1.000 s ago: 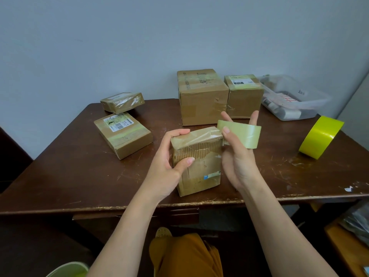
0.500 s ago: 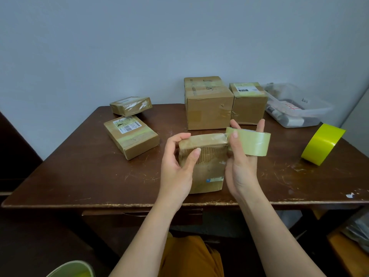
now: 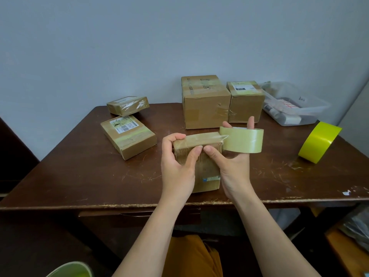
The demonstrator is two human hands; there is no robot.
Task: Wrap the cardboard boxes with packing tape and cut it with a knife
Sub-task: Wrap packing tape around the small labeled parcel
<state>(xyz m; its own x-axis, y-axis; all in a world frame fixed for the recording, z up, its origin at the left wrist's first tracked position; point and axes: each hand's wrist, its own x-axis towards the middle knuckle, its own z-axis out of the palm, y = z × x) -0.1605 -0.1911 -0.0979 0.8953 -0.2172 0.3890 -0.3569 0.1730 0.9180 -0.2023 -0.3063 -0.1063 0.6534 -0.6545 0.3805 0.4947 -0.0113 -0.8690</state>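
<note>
Box [image 3: 207, 172] upright, long axis vertical; left hand [image 3: 177, 168] grips; tape roll [image 3: 242, 139] right.

Soft, even daylight fills the scene, moderately bright, with no hard shadows. Faint shade sits under the hands [image 3: 179, 166] on the bench [image 3: 79, 176]. Glare flashes off the taped small box [image 3: 127, 105] at back left. The wide lens bows the bench edge, and the corners fall dim. Detail is slightly soft throughout.

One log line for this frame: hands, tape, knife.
left hand grips box | right hand holds tape roll, thumb on box | tape joined to box top | knife not visible
</note>
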